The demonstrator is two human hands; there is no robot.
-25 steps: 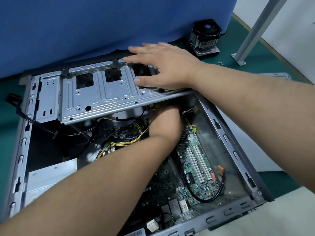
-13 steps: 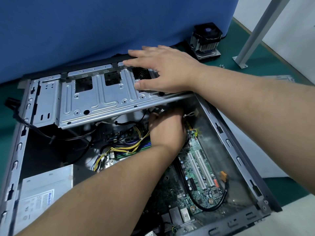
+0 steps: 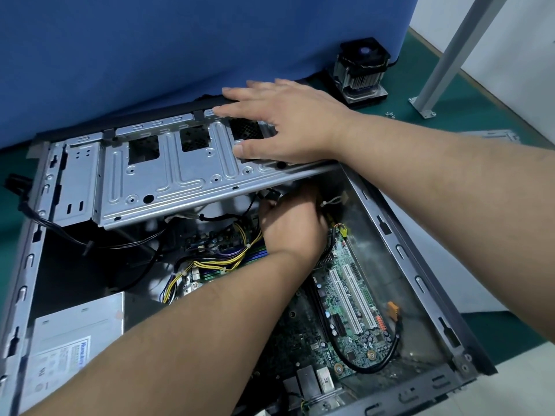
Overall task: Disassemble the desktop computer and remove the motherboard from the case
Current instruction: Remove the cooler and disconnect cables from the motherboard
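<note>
Right hand (image 3: 288, 124) lies flat, steadying drive cage (image 3: 168, 172) at twelve o'clock; left hand (image 3: 292, 226) reaches beneath toward motherboard (image 3: 351, 301), grip unreadable.

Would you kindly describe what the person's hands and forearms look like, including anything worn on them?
Both forearms are bare as far as the frame shows, with no sleeves in view. The left hand and right hand wear no gloves, and no rings, watch or wrist strap show on the visible parts. The left hand's fingers are hidden.
</note>
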